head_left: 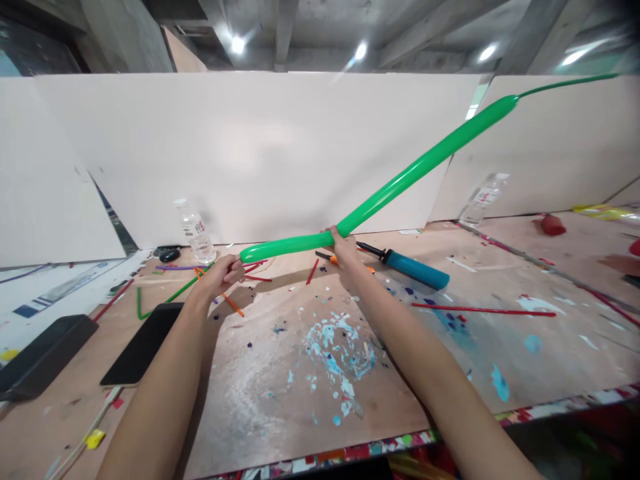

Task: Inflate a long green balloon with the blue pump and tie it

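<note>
A long green modelling balloon (425, 163) stretches from the middle of the view up to the right, where it ends in a thin uninflated tail. My left hand (223, 275) has its fingers closed around the balloon's near left end. Further along, my right hand (344, 248) grips it at a narrow pinch, where the balloon bends upward. Behind that hand, a blue hand pump (417, 269) lies on the table with its black nozzle pointing left. An orange-handled tool (327, 258) is partly hidden by my right wrist.
Loose uninflated balloons, one of them red (485, 310), lie on the paint-stained table (280, 400). A black phone (143, 343) and a dark case (45, 357) are at the left. One water bottle (195, 230) stands before the white panel (270, 153); another bottle (484, 200) is at right.
</note>
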Demonstrator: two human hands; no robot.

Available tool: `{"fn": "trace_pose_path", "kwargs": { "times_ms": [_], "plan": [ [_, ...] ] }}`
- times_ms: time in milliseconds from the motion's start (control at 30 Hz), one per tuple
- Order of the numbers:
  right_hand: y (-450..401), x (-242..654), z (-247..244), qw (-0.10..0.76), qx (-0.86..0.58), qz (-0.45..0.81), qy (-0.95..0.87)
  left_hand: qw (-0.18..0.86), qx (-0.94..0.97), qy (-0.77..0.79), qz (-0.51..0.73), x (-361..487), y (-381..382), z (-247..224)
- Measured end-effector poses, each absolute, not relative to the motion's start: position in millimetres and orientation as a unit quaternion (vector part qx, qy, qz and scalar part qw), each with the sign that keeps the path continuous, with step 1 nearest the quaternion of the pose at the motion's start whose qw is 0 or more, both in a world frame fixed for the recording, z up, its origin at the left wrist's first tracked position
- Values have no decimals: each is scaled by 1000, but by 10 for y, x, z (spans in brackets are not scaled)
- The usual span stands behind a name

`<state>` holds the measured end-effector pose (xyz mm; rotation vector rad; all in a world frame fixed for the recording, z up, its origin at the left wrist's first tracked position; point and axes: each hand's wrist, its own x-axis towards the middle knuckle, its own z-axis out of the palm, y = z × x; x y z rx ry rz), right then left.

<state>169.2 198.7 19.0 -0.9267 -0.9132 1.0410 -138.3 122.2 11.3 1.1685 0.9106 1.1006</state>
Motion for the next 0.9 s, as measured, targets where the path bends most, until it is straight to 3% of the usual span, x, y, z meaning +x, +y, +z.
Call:
{"fn": "trace_pose_path", "kwargs": {
  "times_ms": [300, 467, 567, 667, 900],
  "plan": [
    [1992, 1768, 123, 658, -447, 398, -457, 591, 522, 406, 462, -1354, 1229, 124],
    [2020, 1805, 200, 648, -426, 448, -444, 562, 566, 417, 436, -1305, 1194, 135],
    [1957, 1780, 345, 636, -333, 551, -426, 550, 592, 418, 414, -1180, 1177, 141],
    [1772, 1680, 453, 574, -254, 619, -472, 548, 615, 407, 394, -963, 1161, 154],
    [1363, 1404, 468, 378, -348, 525, -678, 564, 649, 369, 352, -508, 1043, 268]
  ]
}}
